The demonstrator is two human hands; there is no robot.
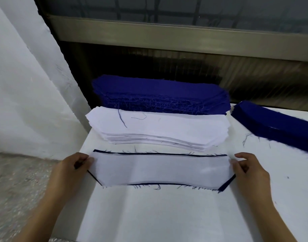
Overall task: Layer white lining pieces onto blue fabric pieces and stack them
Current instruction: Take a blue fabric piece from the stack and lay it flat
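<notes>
**A:** White worktop (158,215) runs back to a dark window frame (167,35), with a pale wall (19,84) on the left; where does the pair lie?

**B:** Nearest the person, flat on the worktop; 1 white lining piece (160,169) lies on 1 blue fabric piece (226,185); the blue shows only as a thin line along the far edge and at the slanted ends, widest at the near right corner.

**A:** And the grip?

**B:** Both grips are closed on the ends; the left hand (74,165) pinches the left end of the white lining piece, fingers curled at its edge; the right hand (250,170) pinches the right end; the piece stretches straight between the 2 grips; whether the blue layer sits inside either pinch I cannot tell.

**A:** Behind it?

**B:** 1 stack of white lining (158,126) just beyond, with loose blue threads (121,117) on top; a taller blue stack (158,91) sits against its far side; a 2nd blue stack (278,123) lies off to the right, set at a slant.
</notes>
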